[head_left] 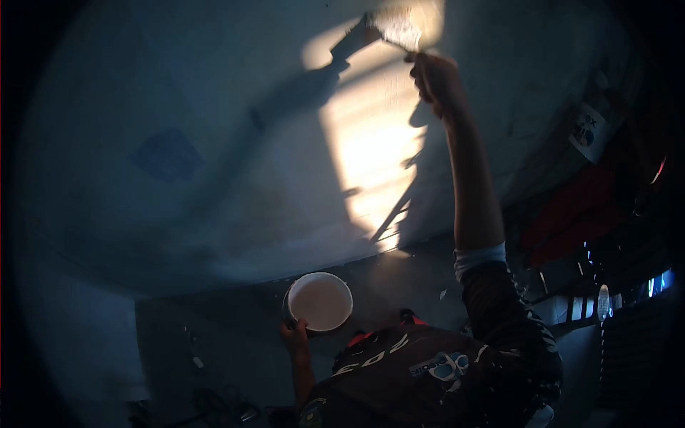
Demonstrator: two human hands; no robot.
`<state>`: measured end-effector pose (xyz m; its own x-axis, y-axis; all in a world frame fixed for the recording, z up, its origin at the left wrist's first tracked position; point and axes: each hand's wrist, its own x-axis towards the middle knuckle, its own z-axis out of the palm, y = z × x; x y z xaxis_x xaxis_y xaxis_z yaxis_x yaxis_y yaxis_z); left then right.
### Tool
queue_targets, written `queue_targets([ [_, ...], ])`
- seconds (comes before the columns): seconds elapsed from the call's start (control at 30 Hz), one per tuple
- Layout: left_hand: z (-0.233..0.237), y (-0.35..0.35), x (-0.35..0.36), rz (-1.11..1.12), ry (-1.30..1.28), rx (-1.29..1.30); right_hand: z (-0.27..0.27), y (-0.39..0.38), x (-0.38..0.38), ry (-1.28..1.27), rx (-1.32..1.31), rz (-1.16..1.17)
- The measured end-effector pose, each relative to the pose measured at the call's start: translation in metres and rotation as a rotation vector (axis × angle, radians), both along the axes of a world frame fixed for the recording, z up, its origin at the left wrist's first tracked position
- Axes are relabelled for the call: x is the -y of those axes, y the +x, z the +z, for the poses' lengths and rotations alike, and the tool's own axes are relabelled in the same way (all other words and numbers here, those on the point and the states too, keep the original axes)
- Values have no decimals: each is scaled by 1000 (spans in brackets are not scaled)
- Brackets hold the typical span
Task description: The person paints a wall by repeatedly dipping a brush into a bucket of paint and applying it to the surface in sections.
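Observation:
High on the wall, my right hand point(437, 80) is closed around the handle of a wide paintbrush point(399, 28). Its pale bristles are against or very near the wall point(264, 178); the exact contact is hard to make out. My right arm is stretched up, casting a shadow to the left. Lower down, my left hand point(296, 334) grips the rim of a round bucket point(349, 289), thumb over the edge. Inside the bucket is pale paint point(321, 299). The bucket is held in front of my body, above the dark floor.
A bright patch of sunlight point(374, 157) falls across the wall, with a darker bluish patch point(165, 155) to its left. At the right are a white labelled container point(590, 134) and something red, like cloth point(574, 210). Dim clutter point(214, 406) lies at lower left.

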<state>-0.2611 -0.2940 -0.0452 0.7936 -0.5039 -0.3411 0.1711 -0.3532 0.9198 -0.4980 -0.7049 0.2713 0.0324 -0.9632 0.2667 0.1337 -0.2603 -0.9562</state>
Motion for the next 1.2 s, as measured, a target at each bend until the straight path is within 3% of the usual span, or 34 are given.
queue_targets([
  [0.07, -1, 1, 0, 6, -9, -10, -70, 12, 1, 109, 62, 17],
  [0.13, -9, 4, 0, 13, -20, -22, -145, 16, -9, 376, 140, 63],
  [0.27, -20, 9, -6, -32, 19, 5, -303, 13, -17, 752, -122, 76],
  [0.3, -20, 10, -4, -21, -12, -22, -315, 15, -22, 760, -161, 14],
  [0.37, -22, 13, -3, -19, 6, -4, -304, 21, -14, 755, -148, 10],
  [0.4, -23, 12, -5, -19, 48, 3, -288, 22, -4, 610, -114, 12],
  [0.5, -22, 13, -5, -51, 42, 53, -150, 28, 6, 438, -34, -3],
  [0.6, -33, 15, -5, -24, 95, 93, -19, 34, 10, 13, 28, 3],
  [0.67, -4, 3, -1, -3, 62, 60, 62, 38, 5, 45, -31, -9],
  [0.73, 7, 1, -1, 9, 30, 41, 95, 38, 6, -95, 62, -25],
  [0.83, 5, 1, -1, -21, 81, 21, 90, 38, -2, -111, 61, -26],
  [0.93, 11, -1, 0, 31, 57, 54, -6, 41, 19, -25, 69, 30],
  [1.07, -1, 4, -1, -21, 65, 42, -168, 36, -5, 316, 24, 46],
  [1.1, 1, 5, -1, -37, 85, 63, -197, 33, -20, 398, -152, 52],
  [1.2, 20, 3, 1, -60, -8, 49, -257, 12, -65, 524, -248, 169],
])
